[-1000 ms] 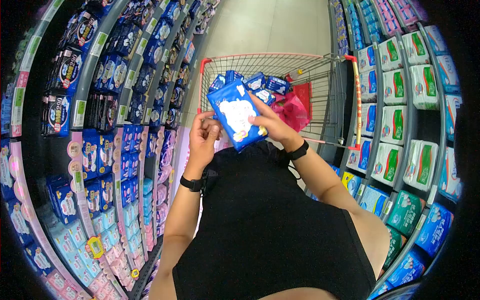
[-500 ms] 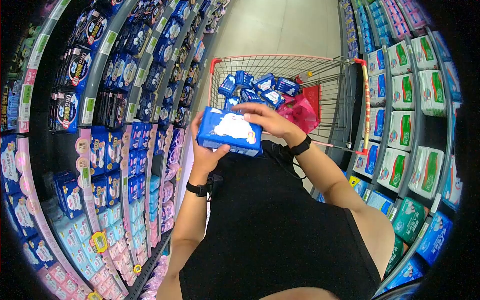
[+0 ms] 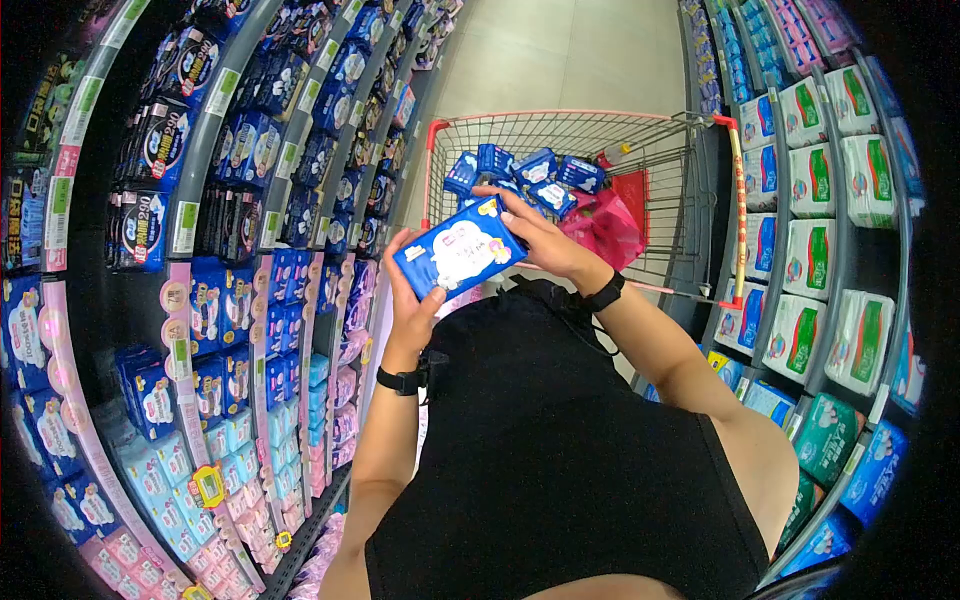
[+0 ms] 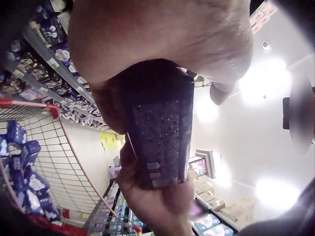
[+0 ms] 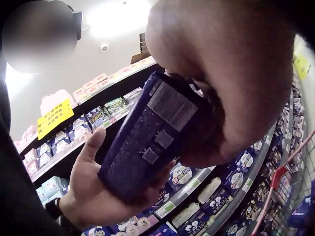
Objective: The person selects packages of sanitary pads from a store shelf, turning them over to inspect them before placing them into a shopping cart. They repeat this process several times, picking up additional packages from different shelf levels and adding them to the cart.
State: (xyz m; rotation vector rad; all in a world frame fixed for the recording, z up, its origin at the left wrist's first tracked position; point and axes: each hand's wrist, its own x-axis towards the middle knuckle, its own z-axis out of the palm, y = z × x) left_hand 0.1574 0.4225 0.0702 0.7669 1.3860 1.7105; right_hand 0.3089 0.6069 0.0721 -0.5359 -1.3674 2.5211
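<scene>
A blue pack of sanitary pads [image 3: 458,262] with a white cloud-shaped patch is held between both hands, front face up towards the head camera. My left hand [image 3: 406,310] grips its left end, thumb over the near edge. At the upper right end, my right hand [image 3: 548,240] grips the pack, its fingers along the far edge. Printed text covers a narrow side of the pack [image 5: 147,140] in the right wrist view. The left wrist view shows the pack [image 4: 160,132] edge-on, spanning from one hand to the other.
A wire shopping cart [image 3: 432,165] with red corners stands just ahead, holding several blue packs [image 3: 553,196] and a pink bag [image 3: 608,230]. Shelves of sanitary pads [image 3: 135,230] line the left side. White and green packs [image 3: 808,250] fill the shelves on the right.
The pack has turned from standing steeply to lying sideways, then tilted slightly up at the right. My left hand has taken hold of its left end; the right hand has shifted to the right end.
</scene>
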